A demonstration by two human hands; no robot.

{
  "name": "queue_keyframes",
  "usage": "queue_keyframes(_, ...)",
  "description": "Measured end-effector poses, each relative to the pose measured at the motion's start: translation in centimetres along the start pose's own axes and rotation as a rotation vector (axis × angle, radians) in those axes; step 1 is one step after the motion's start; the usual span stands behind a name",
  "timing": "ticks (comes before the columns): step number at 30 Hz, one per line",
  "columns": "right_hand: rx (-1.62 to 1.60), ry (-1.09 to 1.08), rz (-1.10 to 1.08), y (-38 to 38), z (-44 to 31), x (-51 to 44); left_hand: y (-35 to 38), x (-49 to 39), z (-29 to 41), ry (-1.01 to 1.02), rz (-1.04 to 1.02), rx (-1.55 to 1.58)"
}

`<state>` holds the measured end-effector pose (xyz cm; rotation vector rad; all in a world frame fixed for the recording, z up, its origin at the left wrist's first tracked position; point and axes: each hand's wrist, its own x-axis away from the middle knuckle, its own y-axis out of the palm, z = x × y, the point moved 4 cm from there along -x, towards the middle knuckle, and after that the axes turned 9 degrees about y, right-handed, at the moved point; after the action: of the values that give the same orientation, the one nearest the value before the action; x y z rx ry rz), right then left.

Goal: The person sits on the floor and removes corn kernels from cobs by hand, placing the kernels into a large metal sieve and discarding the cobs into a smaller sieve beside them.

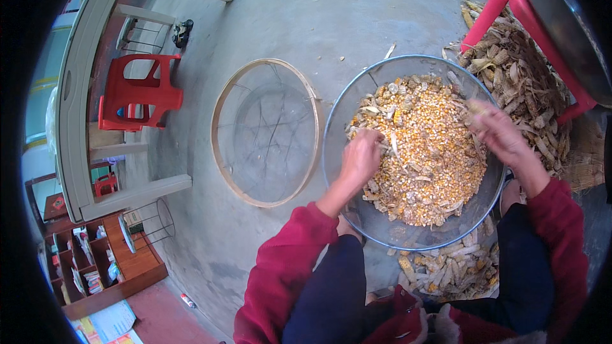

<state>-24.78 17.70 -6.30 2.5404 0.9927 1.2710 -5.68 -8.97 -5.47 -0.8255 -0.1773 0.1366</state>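
Note:
A round sieve with a blue rim stands on the floor between my feet, heaped with yellow corn kernels mixed with bits of cob and husk. At the left edge of the heap, my left hand has its fingers bent down by a small husk piece; whether it grips anything is hidden. My right hand is over the right side of the sieve, blurred, with a pale corncob piece at its fingertips.
Left of the sieve lies an empty round wooden-rimmed sieve. Stripped corncobs and husks are piled at the right by a red plastic stool; more cobs lie between my legs. A table and red stool stand far left.

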Motion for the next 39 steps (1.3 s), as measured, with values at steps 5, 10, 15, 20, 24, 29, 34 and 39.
queue_keyframes(5,-0.695,-0.307,0.158,-6.3,-7.7,0.8,-0.7,-4.0,-0.2,0.228,0.216,0.033)
queue_keyframes(10,-0.489,-0.247,-0.085,-4.7,-5.6,-0.2,2.8,-6.1,-0.6,0.181,0.045,-0.021)
queue_keyframes(15,1.074,-0.614,-0.001,8.6,-3.0,-4.5,1.5,-2.9,-2.7,-0.166,0.003,0.313)
queue_keyframes(20,1.588,-0.905,0.008,9.9,0.7,-10.5,1.4,-0.7,-1.8,-0.452,0.153,1.115)
queue_keyframes(24,1.168,-0.550,-0.070,9.2,0.2,-10.7,1.5,0.8,-2.7,-0.457,0.113,1.420)
queue_keyframes(29,0.351,-0.009,-0.243,9.5,1.5,-6.1,0.4,1.3,-0.2,-0.428,0.078,1.525)
queue_keyframes(34,0.353,0.005,-0.291,12.7,2.7,-3.0,0.8,0.9,1.8,-0.404,-0.026,1.310)
queue_keyframes(39,0.568,-0.206,-0.225,12.7,2.3,-2.2,2.1,1.2,1.7,-0.310,-0.020,1.294)
